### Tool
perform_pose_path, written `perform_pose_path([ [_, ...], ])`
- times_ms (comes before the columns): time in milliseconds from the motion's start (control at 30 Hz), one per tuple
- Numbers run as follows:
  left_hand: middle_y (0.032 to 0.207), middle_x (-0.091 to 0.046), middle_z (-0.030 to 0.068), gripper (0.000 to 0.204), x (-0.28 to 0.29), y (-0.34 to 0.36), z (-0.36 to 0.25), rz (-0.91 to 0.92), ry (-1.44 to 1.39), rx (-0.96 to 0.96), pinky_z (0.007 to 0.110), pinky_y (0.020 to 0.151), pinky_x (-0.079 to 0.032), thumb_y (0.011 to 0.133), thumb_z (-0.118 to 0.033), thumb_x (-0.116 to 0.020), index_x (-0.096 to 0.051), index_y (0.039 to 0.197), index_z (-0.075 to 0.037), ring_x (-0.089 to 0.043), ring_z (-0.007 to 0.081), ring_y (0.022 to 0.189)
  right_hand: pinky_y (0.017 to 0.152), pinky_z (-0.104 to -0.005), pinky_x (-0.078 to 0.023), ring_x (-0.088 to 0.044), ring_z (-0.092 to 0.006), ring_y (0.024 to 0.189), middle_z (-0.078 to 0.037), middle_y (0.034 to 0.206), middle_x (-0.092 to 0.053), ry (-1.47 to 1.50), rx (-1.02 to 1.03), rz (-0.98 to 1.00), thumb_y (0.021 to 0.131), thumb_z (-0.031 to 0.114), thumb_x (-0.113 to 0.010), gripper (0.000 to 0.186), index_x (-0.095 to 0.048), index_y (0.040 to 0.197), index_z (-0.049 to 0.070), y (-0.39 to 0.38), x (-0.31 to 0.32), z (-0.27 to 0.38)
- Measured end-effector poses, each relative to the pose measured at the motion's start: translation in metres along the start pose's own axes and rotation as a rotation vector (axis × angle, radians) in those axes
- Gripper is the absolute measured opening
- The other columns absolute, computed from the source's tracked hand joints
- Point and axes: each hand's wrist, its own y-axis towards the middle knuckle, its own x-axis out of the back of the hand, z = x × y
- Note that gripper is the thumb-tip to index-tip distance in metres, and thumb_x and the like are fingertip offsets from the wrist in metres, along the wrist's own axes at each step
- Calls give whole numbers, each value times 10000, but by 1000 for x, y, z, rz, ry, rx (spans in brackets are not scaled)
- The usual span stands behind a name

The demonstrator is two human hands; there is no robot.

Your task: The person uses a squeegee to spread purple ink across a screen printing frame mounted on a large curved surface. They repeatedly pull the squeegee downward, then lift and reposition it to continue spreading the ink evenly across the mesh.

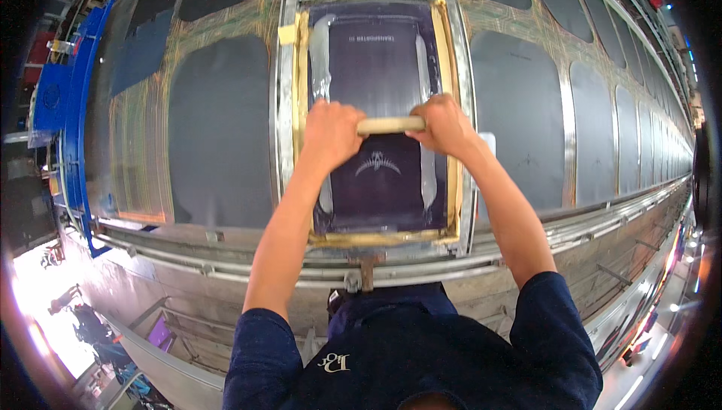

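Observation:
My left hand [331, 132] grips one end of a pale wooden bar [387, 124], likely a squeegee, and my right hand [444, 124] is closed on its other end. The bar lies crosswise over a dark purple screen [376, 71] inside a silver metal frame [465, 207] edged with yellowish tape [444, 49]. Pale grey streaks of paste run down both sides of the screen. A small light emblem sits below the bar. My fingertips are partly hidden behind the bar.
A long printing table [214, 124] with dark grey panels and multicoloured streaks extends both ways. Metal rails [226, 265] run along its near edge. A blue metal fixture [64, 101] stands at the left end. A bright area and equipment [90, 335] show at lower left.

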Motion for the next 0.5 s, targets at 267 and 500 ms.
perform_pose_path([
  [267,1043,-703,-30,357,-47,-176,-50,-192,-22,-72,390,925,-425,663,-147,-792,-738,1016,-164,-632,211,986,1035,-459,-434,-620,-349,1126,-176,1059,-708,126,38,52,773,451,-823,532,-715,1105,49,-151,-49,89],
  [500,1075,-692,-23,460,-72,-180,-52,-216,-13,-119,409,961,-415,612,-164,-828,-736,1063,-164,-609,222,1020,954,-538,-484,-635,-428,1098,-206,1143,-694,205,-771,-630,956,460,-623,438,-697,1121,61,-114,-14,-30],
])
